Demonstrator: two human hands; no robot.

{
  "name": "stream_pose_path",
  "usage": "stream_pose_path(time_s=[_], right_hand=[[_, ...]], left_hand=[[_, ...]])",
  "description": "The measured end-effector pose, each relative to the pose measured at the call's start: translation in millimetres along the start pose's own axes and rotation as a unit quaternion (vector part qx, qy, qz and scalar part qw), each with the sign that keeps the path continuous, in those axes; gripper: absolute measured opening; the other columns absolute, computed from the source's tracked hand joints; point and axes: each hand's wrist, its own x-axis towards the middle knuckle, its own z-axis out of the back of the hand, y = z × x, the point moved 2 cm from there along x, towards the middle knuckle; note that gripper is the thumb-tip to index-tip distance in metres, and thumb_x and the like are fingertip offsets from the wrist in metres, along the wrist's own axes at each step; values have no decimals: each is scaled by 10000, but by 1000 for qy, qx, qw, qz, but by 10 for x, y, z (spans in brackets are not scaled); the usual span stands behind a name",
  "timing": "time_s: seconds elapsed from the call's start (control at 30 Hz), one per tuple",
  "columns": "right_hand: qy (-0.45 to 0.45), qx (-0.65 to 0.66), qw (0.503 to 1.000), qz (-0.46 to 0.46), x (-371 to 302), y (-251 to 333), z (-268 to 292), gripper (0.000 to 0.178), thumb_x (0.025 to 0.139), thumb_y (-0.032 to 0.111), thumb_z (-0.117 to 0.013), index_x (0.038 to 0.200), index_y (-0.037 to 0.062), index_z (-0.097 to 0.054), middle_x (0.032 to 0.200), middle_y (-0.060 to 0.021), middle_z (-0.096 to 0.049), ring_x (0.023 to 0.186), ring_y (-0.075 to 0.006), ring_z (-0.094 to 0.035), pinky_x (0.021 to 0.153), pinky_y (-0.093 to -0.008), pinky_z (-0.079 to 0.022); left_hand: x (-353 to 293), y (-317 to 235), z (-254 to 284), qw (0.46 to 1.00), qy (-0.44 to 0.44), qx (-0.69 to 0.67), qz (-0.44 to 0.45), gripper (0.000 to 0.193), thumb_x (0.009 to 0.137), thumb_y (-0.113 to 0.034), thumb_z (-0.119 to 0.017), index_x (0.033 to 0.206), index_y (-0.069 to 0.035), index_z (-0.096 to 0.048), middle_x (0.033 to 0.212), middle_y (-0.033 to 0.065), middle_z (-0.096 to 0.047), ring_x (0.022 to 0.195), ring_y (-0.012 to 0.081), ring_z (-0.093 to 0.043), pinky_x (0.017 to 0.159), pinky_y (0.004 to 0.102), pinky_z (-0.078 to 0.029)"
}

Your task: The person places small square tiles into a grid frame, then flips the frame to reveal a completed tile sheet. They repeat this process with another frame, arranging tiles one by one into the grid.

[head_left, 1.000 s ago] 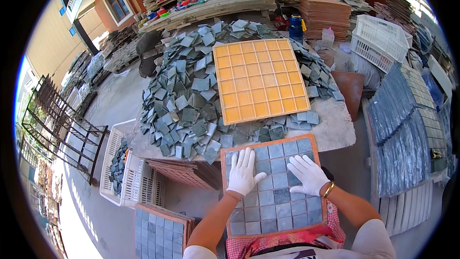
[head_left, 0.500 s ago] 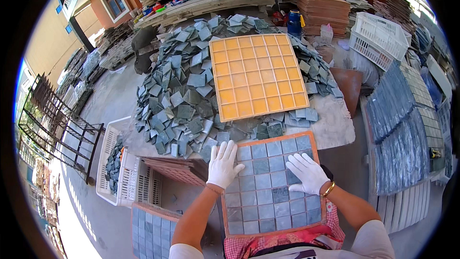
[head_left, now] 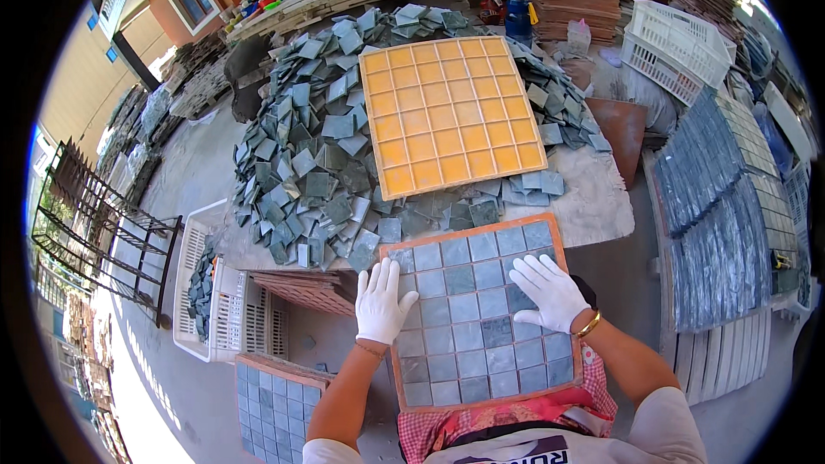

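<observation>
In front of me is an orange-red board (head_left: pixel 559 239) covered with square blue-grey stone tiles (head_left: pixel 464 306) in neat rows. Its near edge rests against my pink checked apron, and its far edge meets the worktable. My left hand (head_left: pixel 381 302), in a white glove, lies on the board's left edge with fingers stretched and thumb apart. On the tiles near the right edge, my gloved right hand (head_left: pixel 546 295) is flat with its fingers spread. Beyond the board, a yellow grid tray (head_left: pixel 455 116) with square cells lies tilted on a heap of loose tiles (head_left: pixel 318 155).
The pale worktable (head_left: pixel 601 206) reaches to the right of the heap. White crates (head_left: pixel 245 326) with loose tiles stand at lower left, near another tiled board (head_left: pixel 275 404). Wrapped tile stacks (head_left: pixel 718 232) rise at right. A blue jug (head_left: pixel 519 19) stands behind the heap.
The whole view has shifted, so the table and tray appear higher. My left hand has slid outward and slightly nearer along the board's left edge. My right hand stays on the tiles.
</observation>
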Motion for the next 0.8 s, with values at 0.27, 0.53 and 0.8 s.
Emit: stream_pose_path(time_s=[0.27, 0.53, 0.8], right_hand=[[6, -11, 1000, 10, 12, 23, 13, 725, 791, 485, -656, 1312, 12, -484, 1393, -178, -449, 1311, -332, -394, 1113, -460, -293], [-3, -14, 1000, 8, -1, 49, -25, 725, 791, 475, -661, 1319, 13, -475, 1401, -159, -450, 1320, -314, -392, 1125, -460, -282], [1, -45, 999, 6, -45, 82, -56, 748, 791, 492, -655, 1323, 2, -467, 1403, -173, -438, 1327, -330, -377, 1121, -469, -277]], left_hand=[[-585, -308, -199, 999, -24, -18, 41, 855, 812, -454, -668, 1412, 62, -344, 1484, 255, -326, 1385, 405, -288, 1123, 541, -213], [-468, -301, -230, 997, -49, -56, 28, 841, 839, -489, -631, 1387, 88, -359, 1455, 294, -349, 1364, 441, -314, 1129, 505, -237], [-574, -485, -164, 999, -39, -4, 21, 884, 770, -506, -686, 1369, 70, -383, 1431, 248, -381, 1343, 399, -330, 1121, 532, -219]])
